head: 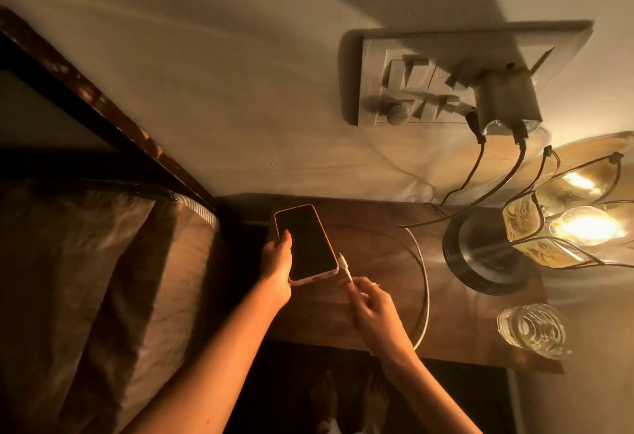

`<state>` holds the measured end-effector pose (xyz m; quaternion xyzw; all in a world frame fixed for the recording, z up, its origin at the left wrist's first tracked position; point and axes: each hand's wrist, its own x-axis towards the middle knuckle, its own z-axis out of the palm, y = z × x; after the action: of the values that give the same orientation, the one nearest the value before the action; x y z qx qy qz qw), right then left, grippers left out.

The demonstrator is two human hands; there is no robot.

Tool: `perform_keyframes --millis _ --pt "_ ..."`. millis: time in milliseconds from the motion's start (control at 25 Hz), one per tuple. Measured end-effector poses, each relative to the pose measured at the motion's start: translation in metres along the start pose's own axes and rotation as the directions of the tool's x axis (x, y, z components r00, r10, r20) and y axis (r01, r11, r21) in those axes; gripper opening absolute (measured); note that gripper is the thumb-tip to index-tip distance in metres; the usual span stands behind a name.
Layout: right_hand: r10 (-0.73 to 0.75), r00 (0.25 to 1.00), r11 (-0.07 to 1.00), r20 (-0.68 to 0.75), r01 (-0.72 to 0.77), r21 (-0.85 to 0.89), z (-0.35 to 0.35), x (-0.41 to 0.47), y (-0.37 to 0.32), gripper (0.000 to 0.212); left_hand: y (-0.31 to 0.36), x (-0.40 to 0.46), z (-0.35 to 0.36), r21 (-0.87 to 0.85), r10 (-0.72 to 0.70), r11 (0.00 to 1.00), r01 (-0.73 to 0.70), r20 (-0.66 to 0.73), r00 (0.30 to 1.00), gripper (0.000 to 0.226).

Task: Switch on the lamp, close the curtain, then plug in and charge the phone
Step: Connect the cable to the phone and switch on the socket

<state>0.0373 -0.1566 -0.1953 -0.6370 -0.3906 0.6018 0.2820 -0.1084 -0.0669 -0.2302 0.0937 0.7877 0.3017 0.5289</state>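
Note:
A phone (305, 241) with a dark screen and a pink case is held above the wooden bedside table (377, 238) by my left hand (276, 262), which grips its left edge. My right hand (372, 308) pinches the white charging cable (425, 282) just behind its plug, and the plug tip sits close to the phone's lower right corner, apart from it. The cable loops across the table. The lamp (562, 224) at the right is lit, its bulbs glowing. A charger adapter (504, 100) is plugged into the wall switchboard (429, 83). No curtain is in view.
A clear glass jar (531, 330) stands at the table's front right corner. Dark cords run from the adapter down to the table behind the lamp base. A bed with a brown cover (103, 279) and a dark headboard fills the left side. My bare feet show below.

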Motion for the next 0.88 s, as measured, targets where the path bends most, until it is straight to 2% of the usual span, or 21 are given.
perform_keyframes --millis 240,360,760,880 --pt "0.065 0.997 0.985 0.047 -0.071 0.157 0.018 -0.021 -0.003 0.026 0.004 -0.012 0.006 -0.028 0.019 0.999 -0.019 -0.021 1.000 0.044" --pt "0.055 0.997 0.987 0.048 -0.061 0.148 0.022 -0.024 -0.007 0.039 0.000 -0.012 0.011 0.002 0.021 1.000 -0.021 -0.026 0.999 0.044" --pt "0.102 0.995 0.971 0.018 -0.103 0.215 0.019 -0.029 -0.009 0.042 -0.010 -0.025 0.024 -0.020 0.009 1.000 -0.009 0.013 1.000 0.044" --pt "0.138 0.990 0.963 0.003 -0.135 0.232 0.017 -0.033 -0.012 0.043 -0.010 -0.029 0.026 0.055 0.064 0.996 -0.064 0.006 0.998 0.047"
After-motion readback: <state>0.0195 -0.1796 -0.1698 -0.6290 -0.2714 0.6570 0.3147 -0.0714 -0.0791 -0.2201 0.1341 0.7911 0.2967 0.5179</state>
